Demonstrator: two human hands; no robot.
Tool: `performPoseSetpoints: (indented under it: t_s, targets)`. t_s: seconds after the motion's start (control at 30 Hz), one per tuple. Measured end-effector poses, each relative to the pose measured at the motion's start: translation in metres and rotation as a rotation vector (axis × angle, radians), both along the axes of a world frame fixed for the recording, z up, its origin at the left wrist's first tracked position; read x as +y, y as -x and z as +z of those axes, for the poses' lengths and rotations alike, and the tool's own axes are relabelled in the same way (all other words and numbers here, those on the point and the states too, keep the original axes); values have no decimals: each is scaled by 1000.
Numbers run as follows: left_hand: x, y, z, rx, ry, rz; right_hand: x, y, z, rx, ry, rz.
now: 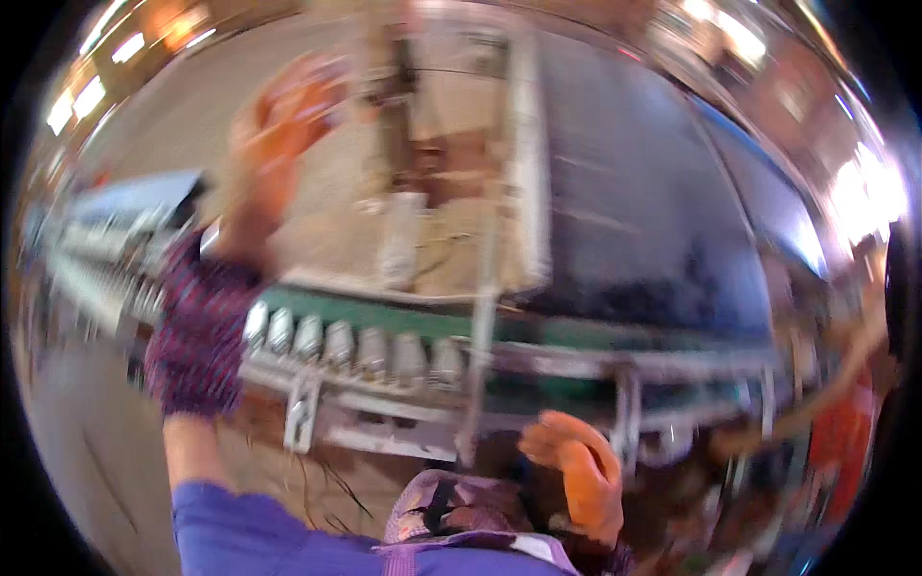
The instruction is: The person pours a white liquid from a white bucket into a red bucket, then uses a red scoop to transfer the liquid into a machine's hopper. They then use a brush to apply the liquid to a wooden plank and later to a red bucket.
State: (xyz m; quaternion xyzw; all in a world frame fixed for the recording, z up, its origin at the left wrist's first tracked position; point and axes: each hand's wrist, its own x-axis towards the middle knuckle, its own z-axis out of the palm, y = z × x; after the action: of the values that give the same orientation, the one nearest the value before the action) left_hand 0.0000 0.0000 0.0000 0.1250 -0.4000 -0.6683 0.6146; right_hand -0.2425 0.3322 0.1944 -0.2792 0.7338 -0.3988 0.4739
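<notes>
My left hand (293, 108) is raised over the pale surface at the upper left, the arm reaching far forward in a dark patterned sleeve cover. Motion smears its fingers, and I cannot make out whether the pale patch at the fingertips is something held. Low in front of my body, my right hand (576, 472) hangs near the machine's front edge. Its fingers point left, loosely bent, and nothing shows in them. Between the hands a row of several whitish, rounded pieces (372, 353) lines the green-edged front of the machine.
A broad dark belt or panel (643, 192) spans the right, beside a pale upright rail (528, 163). A metal frame (389, 427) runs along the near side. Loose wires (336, 490) hang below it. Another machine section (115, 230) stands at left.
</notes>
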Motion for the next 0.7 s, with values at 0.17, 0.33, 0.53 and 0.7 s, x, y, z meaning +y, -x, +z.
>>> performPoseSetpoints:
  t_s: [0.17, 0.33, 0.53, 0.7]
  targets:
    - [-19, 52, 94, 211, 25, -848, 5, 7, -16, -161, 284, -93]
    - [61, 157, 112, -116, -57, -1392, 53, -22, -115, -459, 704, -487]
    - [204, 283, 123, -191, -457, -1712, 138, 9, -138, -355, 857, -935]
    - [298, 357, 96, -239, -326, -1881, 218, 38, -168, -319, 1020, -1185]
